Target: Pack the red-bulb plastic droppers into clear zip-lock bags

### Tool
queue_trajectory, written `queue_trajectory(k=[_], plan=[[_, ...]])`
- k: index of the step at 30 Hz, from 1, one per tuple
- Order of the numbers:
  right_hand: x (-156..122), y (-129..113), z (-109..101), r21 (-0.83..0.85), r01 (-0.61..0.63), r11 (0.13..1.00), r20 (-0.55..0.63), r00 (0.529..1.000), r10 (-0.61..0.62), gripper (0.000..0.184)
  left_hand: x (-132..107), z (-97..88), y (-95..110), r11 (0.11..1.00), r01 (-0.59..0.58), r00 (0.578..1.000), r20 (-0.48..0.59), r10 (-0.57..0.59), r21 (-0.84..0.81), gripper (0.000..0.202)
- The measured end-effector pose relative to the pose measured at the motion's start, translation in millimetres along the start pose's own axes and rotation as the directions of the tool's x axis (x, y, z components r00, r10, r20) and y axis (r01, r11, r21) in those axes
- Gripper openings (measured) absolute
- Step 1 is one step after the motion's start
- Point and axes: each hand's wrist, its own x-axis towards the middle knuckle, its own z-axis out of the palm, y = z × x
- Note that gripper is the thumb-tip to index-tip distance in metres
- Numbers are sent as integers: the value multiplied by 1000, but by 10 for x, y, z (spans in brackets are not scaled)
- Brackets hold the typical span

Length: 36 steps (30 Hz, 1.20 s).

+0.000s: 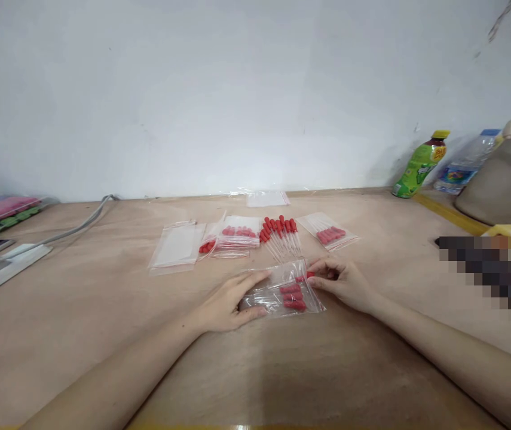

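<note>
A clear zip bag [282, 294] with three red-capped droppers inside lies on the wooden table [103, 334] in front of me. My left hand [230, 303] pinches the bag's left edge between thumb and fingers. At the bag's right end my right hand [342, 283] has its fingers curled on the opening, where a red dropper cap [309, 275] shows. Just behind the bag lies a loose bunch of red-capped droppers [281, 233].
Filled bags of droppers [237, 234] [330, 233] and a stack of empty bags [177, 246] lie farther back. A green bottle [419, 166], a water bottle [464, 162] and a beige bag [504, 173] stand at the far right. Cable and trays lie at left.
</note>
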Motion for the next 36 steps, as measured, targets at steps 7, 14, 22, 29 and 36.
queue_trajectory(k=[7,14,22,29,36], plan=[[80,-58,68,17,16,1000,65,998,-18,21,19,-12,9,1000,13,1000,10,-13,-3,60],[89,-52,71,-58,-96,994,8,995,97,22,25,-7,20,1000,-1,1000,-3,1,-3,59],[73,-43,131,-63,133,989,31,991,-131,21,32,6,1,1000,-21,1000,-11,21,2,54],[406,-40,-119,-326,-39,945,-86,996,11,14,32,3,-7,1000,-28,999,32,28,-3,43],[1142,-83,-39,-513,-246,822,-248,960,132,17,34,3,0,999,-32,999,29,32,0,44]])
